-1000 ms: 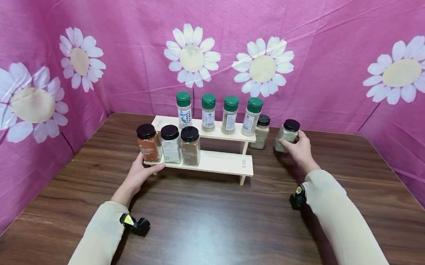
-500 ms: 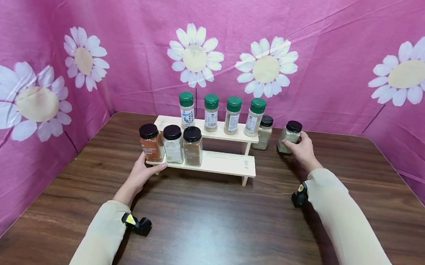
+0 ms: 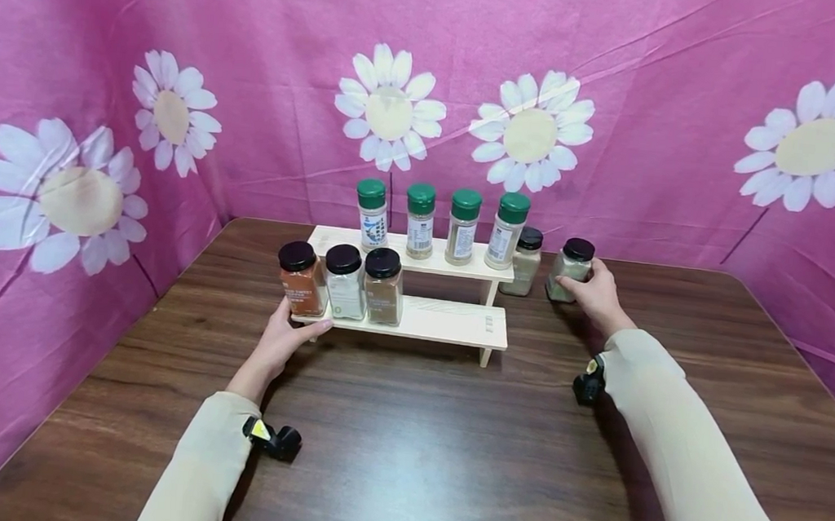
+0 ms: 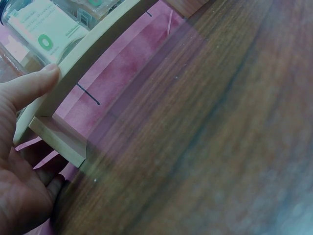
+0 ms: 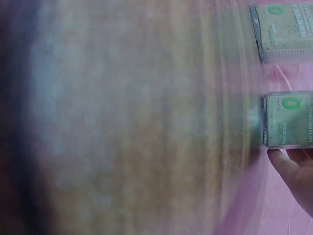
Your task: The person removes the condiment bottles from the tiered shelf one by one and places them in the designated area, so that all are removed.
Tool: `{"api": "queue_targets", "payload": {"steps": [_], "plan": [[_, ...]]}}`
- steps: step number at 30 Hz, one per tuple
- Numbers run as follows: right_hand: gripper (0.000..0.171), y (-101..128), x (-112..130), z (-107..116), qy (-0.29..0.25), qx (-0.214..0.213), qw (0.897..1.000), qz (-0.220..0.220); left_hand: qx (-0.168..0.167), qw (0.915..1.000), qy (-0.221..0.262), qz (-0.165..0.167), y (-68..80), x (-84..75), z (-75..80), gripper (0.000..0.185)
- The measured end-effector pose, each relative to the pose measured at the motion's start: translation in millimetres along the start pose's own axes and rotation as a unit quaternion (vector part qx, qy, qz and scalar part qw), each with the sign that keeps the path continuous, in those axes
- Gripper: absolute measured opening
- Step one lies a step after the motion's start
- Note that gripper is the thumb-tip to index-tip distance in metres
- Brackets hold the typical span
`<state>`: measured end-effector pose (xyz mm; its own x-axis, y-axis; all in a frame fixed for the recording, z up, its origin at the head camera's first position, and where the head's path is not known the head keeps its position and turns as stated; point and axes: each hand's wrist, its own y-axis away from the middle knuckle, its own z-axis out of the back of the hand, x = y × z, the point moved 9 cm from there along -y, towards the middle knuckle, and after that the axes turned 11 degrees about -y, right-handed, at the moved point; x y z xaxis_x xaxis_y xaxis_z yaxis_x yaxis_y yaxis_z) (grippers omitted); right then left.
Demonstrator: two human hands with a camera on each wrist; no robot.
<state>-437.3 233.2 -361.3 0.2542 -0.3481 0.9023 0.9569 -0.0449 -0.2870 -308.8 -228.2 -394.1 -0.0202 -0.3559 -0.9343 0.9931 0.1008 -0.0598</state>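
Observation:
A two-tier pale wooden spice rack (image 3: 442,321) stands on the table. My left hand (image 3: 282,338) grips the left end of its lower shelf; in the left wrist view the thumb (image 4: 36,87) lies on the front edge and the other fingers reach behind the short leg (image 4: 61,142). On that end sit three black-lidded jars: an orange-red one (image 3: 303,291), a white one (image 3: 345,292) and a brown one (image 3: 383,295). Right of the rack, my right hand (image 3: 595,295) holds a black-lidded jar of grey-green spice (image 3: 569,272), upright, its thumb across the near side.
Several green-capped shakers (image 3: 420,232) line the upper shelf. Another black-lidded jar (image 3: 523,270) stands on the table behind the rack's right end, left of the held jar. A pink flowered cloth (image 3: 281,119) hangs behind the brown wooden table (image 3: 403,439).
The scene has drifted slightly rightward in the head view. Both hands keep their holds, and the jars on the rack stay in the same places on it.

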Motion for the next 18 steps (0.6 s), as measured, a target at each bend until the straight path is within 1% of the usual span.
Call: {"api": "queue_targets", "payload": {"steps": [7, 11, 15, 18], "plan": [[0.045, 0, 1, -1, -0.017, 0.003, 1.000, -0.004, 0.001, 1.0000, -0.001, 0.004, -1.1, 0.9, 0.2, 0.070], [0.048, 0, 2, -1, -0.042, 0.005, 0.999, -0.006, 0.002, 1.0000, -0.003, 0.005, -1.2, 1.3, 0.0, 0.070], [0.057, -1, -2, 2, -0.064, 0.008, 0.998, -0.010, 0.003, 1.0000, 0.000, 0.005, -1.1, 2.0, -0.5, 0.069], [0.066, -5, -13, 5, -0.077, 0.008, 0.997, -0.022, 0.003, 1.0000, 0.000, 0.005, -0.8, 2.4, -0.4, 0.069]]}}
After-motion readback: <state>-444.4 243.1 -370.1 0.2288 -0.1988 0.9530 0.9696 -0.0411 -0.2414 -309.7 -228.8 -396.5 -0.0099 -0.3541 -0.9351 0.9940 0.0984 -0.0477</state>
